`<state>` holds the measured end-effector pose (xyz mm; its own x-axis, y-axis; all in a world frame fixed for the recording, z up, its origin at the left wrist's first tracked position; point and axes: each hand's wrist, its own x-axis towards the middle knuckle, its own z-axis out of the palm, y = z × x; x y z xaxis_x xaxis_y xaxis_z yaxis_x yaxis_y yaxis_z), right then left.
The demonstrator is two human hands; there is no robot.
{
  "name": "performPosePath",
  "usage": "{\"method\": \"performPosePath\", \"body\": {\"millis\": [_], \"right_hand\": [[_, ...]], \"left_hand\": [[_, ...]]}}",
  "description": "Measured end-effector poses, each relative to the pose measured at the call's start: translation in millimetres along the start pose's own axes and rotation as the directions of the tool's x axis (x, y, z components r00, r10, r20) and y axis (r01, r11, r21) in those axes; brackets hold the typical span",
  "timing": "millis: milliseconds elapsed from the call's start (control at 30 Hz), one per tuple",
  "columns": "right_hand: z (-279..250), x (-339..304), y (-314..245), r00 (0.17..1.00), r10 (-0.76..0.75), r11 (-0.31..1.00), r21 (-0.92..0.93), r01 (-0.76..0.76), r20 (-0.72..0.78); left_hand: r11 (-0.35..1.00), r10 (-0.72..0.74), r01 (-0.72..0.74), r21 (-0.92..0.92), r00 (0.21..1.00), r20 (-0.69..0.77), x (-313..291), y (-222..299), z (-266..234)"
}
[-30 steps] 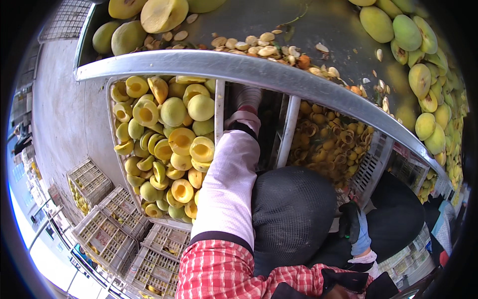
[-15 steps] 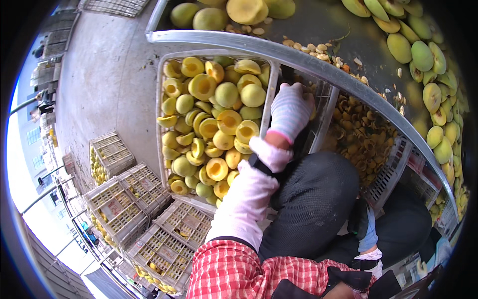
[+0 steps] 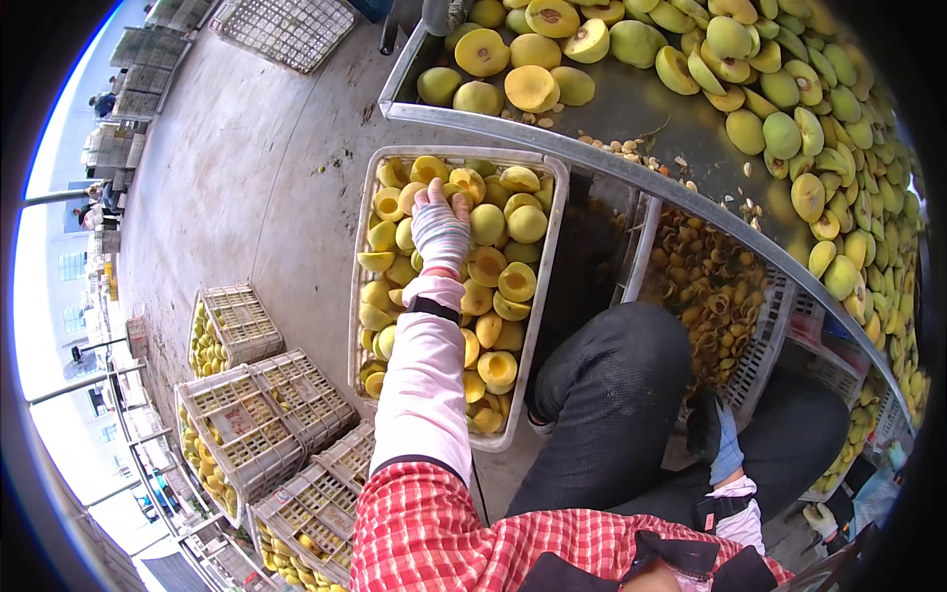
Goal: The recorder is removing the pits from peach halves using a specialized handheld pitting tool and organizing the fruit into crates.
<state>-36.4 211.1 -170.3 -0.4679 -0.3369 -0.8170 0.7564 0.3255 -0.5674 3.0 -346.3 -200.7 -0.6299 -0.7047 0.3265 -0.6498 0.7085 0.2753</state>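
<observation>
My left hand (image 3: 441, 235), in a striped knit glove with bare fingertips, reaches over a pale plastic crate (image 3: 540, 326) piled with yellow-green halved fruit, which look like peaches (image 3: 517, 282). Its fingers are spread and touch the fruit near the crate's far end; no piece shows clearly gripped. Lower right, beside my dark-trousered knee, is my right hand (image 3: 706, 429). It appears to wear a dark covering with a blue cuff, and its fingers are hidden.
A metal-edged table (image 3: 631, 163) curves across the right, heaped with fruit halves (image 3: 779, 136) and loose pits. Below it stands a crate of brownish scooped pieces (image 3: 705, 286). Stacked fruit crates (image 3: 242, 414) stand at lower left, another crate (image 3: 283, 32) lies at upper left.
My left hand has moved left, from the dark gap beside the fruit crate to the fruit inside it. The whole view has shifted, showing more of the table. My right hand stays by my knee.
</observation>
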Motion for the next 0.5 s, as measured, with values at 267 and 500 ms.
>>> {"method": "performPosePath", "body": {"millis": [267,500], "right_hand": [[9.3,7.1,3.0,0.993,0.082,0.969,0.24,-0.059,-0.087],[30.8,-7.7,-23.7,0.994,0.109,0.973,0.205,-0.103,-0.021]], "left_hand": [[0.955,-0.288,0.297,0.01,0.914,0.285,2.3,2.7,-44.6],[0.992,0.096,-0.114,-0.061,0.964,-0.247,-3.4,68.0,-51.3]]}}
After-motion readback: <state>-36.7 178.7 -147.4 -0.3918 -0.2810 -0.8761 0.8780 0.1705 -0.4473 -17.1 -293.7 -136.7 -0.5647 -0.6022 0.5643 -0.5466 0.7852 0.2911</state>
